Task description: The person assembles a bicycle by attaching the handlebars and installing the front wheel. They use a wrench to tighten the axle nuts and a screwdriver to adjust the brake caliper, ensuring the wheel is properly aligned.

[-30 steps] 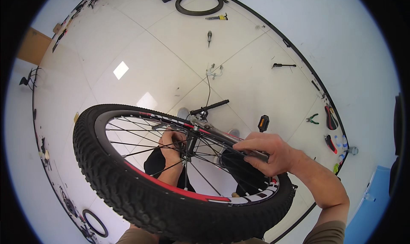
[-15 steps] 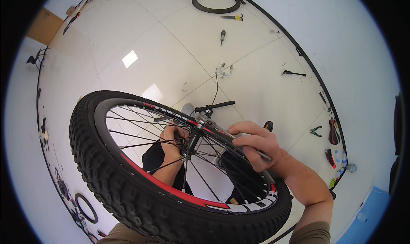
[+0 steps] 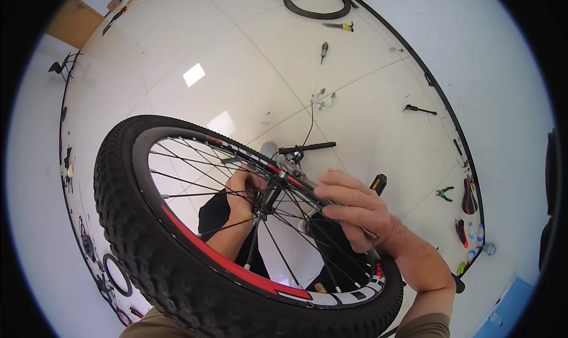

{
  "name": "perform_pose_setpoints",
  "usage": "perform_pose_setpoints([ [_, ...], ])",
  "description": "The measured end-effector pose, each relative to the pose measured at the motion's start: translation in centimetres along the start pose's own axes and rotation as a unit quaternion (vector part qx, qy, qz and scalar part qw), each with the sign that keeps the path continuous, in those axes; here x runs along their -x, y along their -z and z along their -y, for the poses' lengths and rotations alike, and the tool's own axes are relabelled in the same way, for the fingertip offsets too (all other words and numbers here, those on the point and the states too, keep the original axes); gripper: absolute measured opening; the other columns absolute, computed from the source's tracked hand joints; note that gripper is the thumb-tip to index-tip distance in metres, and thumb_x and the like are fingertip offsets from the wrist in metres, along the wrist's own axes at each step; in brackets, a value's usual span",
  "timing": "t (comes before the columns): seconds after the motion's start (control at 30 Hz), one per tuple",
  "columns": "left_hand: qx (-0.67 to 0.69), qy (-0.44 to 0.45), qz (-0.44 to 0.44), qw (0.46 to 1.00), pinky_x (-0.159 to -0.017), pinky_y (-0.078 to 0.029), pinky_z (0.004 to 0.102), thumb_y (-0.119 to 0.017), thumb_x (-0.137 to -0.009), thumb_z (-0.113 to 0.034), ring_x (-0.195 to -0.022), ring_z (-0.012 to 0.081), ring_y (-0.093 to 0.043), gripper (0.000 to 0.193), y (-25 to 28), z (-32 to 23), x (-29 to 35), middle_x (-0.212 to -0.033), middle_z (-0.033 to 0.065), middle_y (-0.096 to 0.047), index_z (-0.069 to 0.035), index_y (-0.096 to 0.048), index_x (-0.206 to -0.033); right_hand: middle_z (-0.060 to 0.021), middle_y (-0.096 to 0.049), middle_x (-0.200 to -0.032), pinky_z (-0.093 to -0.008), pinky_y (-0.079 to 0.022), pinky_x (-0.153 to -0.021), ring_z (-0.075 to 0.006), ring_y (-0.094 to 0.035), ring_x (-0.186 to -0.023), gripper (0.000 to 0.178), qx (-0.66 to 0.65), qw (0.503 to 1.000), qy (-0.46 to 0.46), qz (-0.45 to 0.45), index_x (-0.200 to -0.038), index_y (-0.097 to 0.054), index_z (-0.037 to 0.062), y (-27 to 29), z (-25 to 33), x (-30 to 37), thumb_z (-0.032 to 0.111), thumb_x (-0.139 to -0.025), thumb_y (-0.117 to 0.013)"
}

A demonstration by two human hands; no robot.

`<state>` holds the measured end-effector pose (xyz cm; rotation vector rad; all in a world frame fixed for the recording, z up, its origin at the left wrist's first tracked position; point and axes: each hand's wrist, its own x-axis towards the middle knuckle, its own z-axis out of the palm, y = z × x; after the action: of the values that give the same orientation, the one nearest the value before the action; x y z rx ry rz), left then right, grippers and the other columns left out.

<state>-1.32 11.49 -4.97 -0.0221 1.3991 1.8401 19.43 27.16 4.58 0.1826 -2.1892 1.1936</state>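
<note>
A bicycle wheel point(image 3: 236, 274) with a knobby black tyre and a red, white and black rim stands tilted close in front of me. Its black hub point(image 3: 272, 197) lies near the middle, with spokes running out from it. My left hand point(image 3: 241, 197) is behind the spokes beside the hub's left end, fingers curled; whatever they hold is hidden. On the far right side of the wheel, my right hand point(image 3: 354, 206) closes on a long silver metal tool point(image 3: 303, 180) reaching toward the axle end. The tool's exact kind cannot be made out.
Beyond the wheel are a handlebar point(image 3: 316, 147) and a silver brake part point(image 3: 323, 99) on a cable. A screwdriver point(image 3: 324, 51) and a loose tyre point(image 3: 316, 15) lie farther off. Green-handled pliers point(image 3: 445, 193) and a saddle point(image 3: 469, 196) lie right, near the wall.
The view has shifted, so the floor items appear farther right. My right hand has shifted slightly down with the tool. My left hand stays by the hub.
</note>
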Motion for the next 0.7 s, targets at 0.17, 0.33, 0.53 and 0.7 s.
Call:
perform_pose_setpoints([
  [0.17,0.006,-0.02,0.021,1.0,-0.054,-0.04,0.0305,-0.042,-0.097,-0.018,-0.055,0.0186,-0.046,0.033,0.1,0.1,0.2,-0.061,0.0072,-0.044,-0.004,-0.044,-0.068,-0.0154,-0.058,-0.087,-0.0601,-0.043,-0.103,-0.0367,-0.06,-0.09,0.018,-0.152,0.988,0.005,-0.002,-0.087,-0.058,-0.0039,-1.4,-0.9,0.7,-0.005,-0.077,-0.044],
  [0.33,-0.075,-0.095,0.054,0.991,-0.056,-0.041,0.0308,-0.042,-0.097,-0.011,-0.055,0.0173,-0.044,0.028,0.8,0.4,0.2,-0.063,0.0062,-0.043,-0.002,-0.045,-0.071,-0.0115,-0.053,-0.08,-0.0622,-0.042,-0.102,-0.0309,-0.053,-0.078,0.015,-0.187,0.982,-0.005,-0.027,-0.085,-0.054,-0.0008,-1.8,-0.8,0.6,-0.002,-0.087,-0.04],
  [0.53,-0.047,-0.023,-0.004,0.999,-0.053,-0.04,0.0308,-0.047,-0.096,-0.018,-0.056,0.0191,-0.049,0.034,-0.2,-0.4,0.6,-0.06,0.0092,-0.046,-0.001,-0.047,-0.067,-0.0115,-0.05,-0.075,-0.0578,-0.042,-0.103,-0.0303,-0.051,-0.076,0.011,-0.217,0.975,-0.038,-0.034,-0.078,-0.053,-0.0018,-1.5,-0.6,0.1,-0.004,-0.075,-0.043],
  [0.7,-0.099,-0.074,0.018,0.992,-0.052,-0.039,0.0294,-0.046,-0.097,-0.023,-0.055,0.0171,-0.05,0.038,0.4,0.4,0.3,-0.061,0.0104,-0.053,-0.002,-0.048,-0.065,-0.0094,-0.048,-0.071,-0.0547,-0.045,-0.096,-0.0287,-0.048,-0.072,0.009,-0.231,0.971,-0.044,-0.038,-0.075,-0.051,-0.0004,-1.3,-0.8,-0.6,-0.002,-0.076,-0.042],
])
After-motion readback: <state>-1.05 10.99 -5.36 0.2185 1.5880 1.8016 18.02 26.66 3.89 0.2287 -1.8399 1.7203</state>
